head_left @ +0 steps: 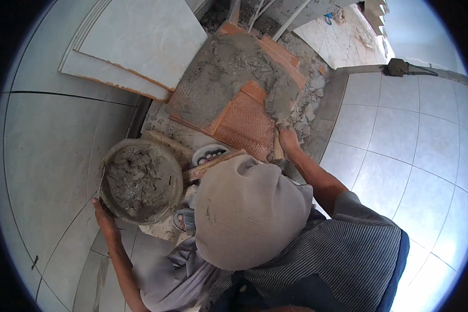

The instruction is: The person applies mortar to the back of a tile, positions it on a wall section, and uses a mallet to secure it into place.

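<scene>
My left hand (105, 216) is at the near left side of a round bucket (176, 179), its fingers gripping the outer wall below the rim. Grey wet mortar (138, 174) fills much of that bucket. My right hand (288, 136) is closed around the handle of a trowel (282, 101), whose blade is coated in mortar and lies at the right side of a tile stack. Spread mortar (223, 70) covers much of the uppermost orange-backed tile (247, 125), leaving its near right part bare.
Large white tiles (140, 36) lean in a stack at the upper left. Broken rubble (309, 106) lies right of the orange tiles, beside a tiled surface (390, 119). A wooden strip (213, 165) crosses near my sandalled feet. A dark object with a cord (397, 67) rests on the far ledge.
</scene>
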